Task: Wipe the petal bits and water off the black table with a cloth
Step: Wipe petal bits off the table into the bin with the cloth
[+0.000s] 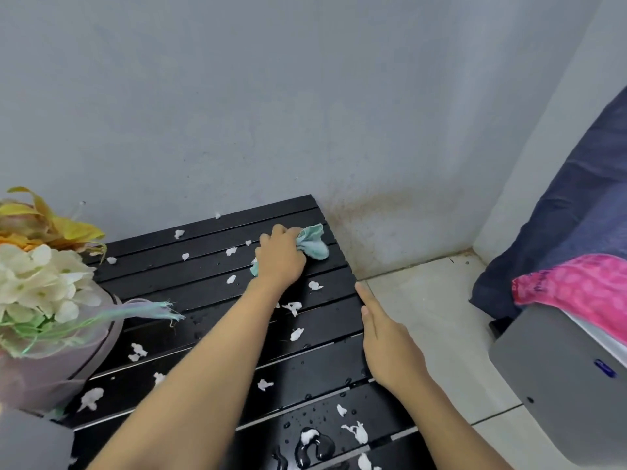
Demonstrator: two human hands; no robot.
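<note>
A black slatted table (190, 290) stands against the grey wall. Several white petal bits (292, 307) are scattered over its slats. Water drops and a small puddle (314, 447) lie near its front edge. My left hand (280, 257) is closed on a crumpled light-blue cloth (314, 244) and presses it down at the table's far right corner. My right hand (386, 344) lies flat with straight fingers along the table's right edge and holds nothing.
A flower arrangement with white and yellow blooms (40, 286) in a pale wrapped pot (51, 368) fills the table's left side. Pale floor tiles (434, 320) lie to the right. A grey appliance (563, 385) and dark-blue and pink fabric (576, 279) sit at far right.
</note>
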